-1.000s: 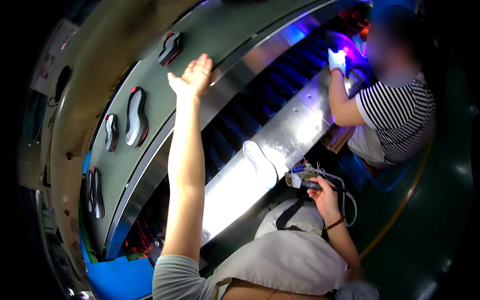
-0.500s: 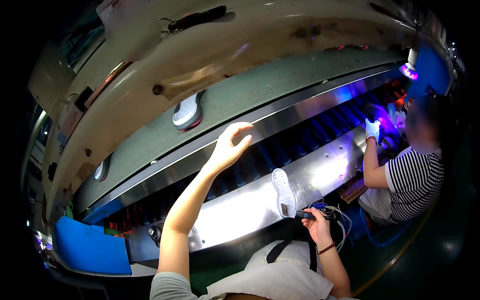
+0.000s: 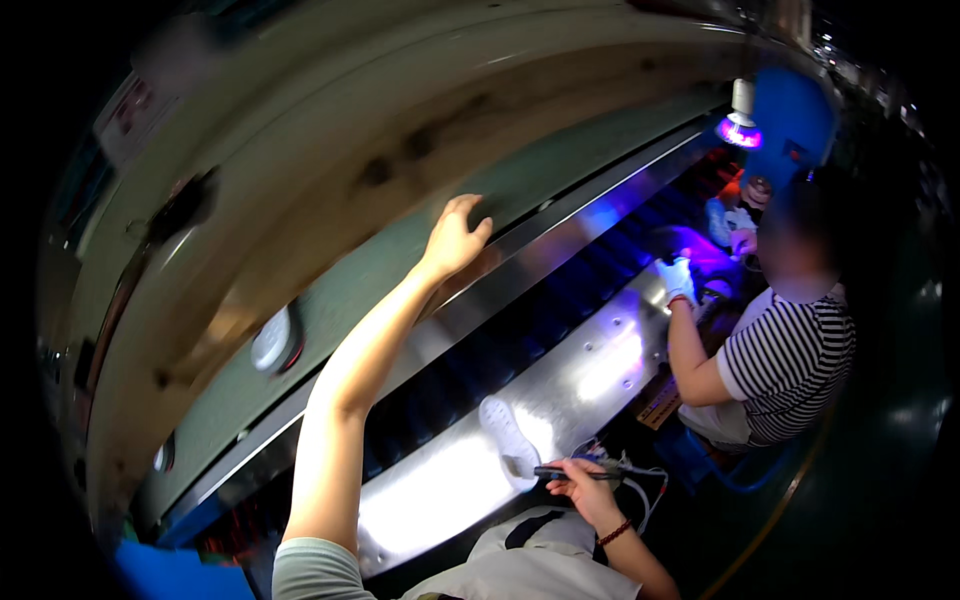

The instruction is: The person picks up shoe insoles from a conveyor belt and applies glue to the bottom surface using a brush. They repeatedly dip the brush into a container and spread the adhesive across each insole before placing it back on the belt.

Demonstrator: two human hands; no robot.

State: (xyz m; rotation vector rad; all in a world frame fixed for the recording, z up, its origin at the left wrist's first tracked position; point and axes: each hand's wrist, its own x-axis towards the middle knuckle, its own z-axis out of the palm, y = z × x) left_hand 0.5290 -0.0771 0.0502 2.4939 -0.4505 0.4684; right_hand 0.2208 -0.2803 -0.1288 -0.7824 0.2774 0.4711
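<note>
Two hands are at work over a long conveyor line. The left hand [image 3: 455, 240] reaches far up and forward, fingers loosely curled and holding nothing, its fingertips at the edge of the grey-green upper belt [image 3: 400, 270]. The right hand [image 3: 583, 487] stays low near the lap, closed around a dark pen-like tool [image 3: 560, 473] with a cable trailing off it. The tool's tip touches a white shoe sole [image 3: 508, 438] that lies on the shiny metal ledge [image 3: 600, 370] just in front of that hand.

No true container shows; the nearest thing to one is the upper belt, which carries a pale sole [image 3: 271, 340] (blurred, so its details cannot be told) well to the left of the raised hand. Between the belt and the ledge runs a dark ribbed lower conveyor [image 3: 520, 340] lit blue-violet.

To the right, a co-worker in a striped shirt [image 3: 790, 365] sits by the ledge, a gloved hand [image 3: 678, 278] under a violet lamp [image 3: 738, 128].

Compared with half a second ago, the view has swung: the belts now slope more steeply up to the right, the left hand sits higher and farther along the belt, and the pale sole on the belt has dropped toward the lower left. The right hand keeps its grip on the tool beside the white sole.
</note>
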